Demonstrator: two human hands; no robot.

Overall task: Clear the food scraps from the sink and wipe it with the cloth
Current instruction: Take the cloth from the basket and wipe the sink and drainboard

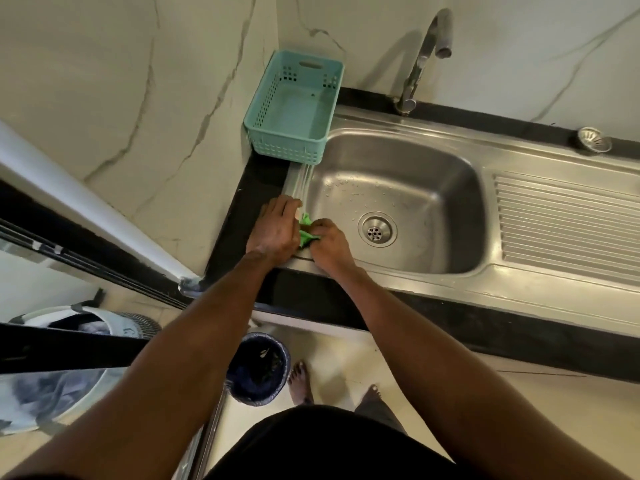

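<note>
A green cloth (304, 233) is bunched at the front left corner of the steel sink (415, 161), on its rim. My left hand (273, 230) lies over the cloth's left side with fingers curled onto it. My right hand (329, 242) grips the cloth's right side. Most of the cloth is hidden between the two hands. The basin holds small pale specks and water drops near its back left, around the drain (377, 230).
A teal plastic basket (294, 105) stands on the black counter left of the sink. The tap (422, 60) rises at the back. A drain strainer (594, 140) lies at the back right, beside the ribbed drainboard (568, 223). A dark bin (259, 368) stands on the floor below.
</note>
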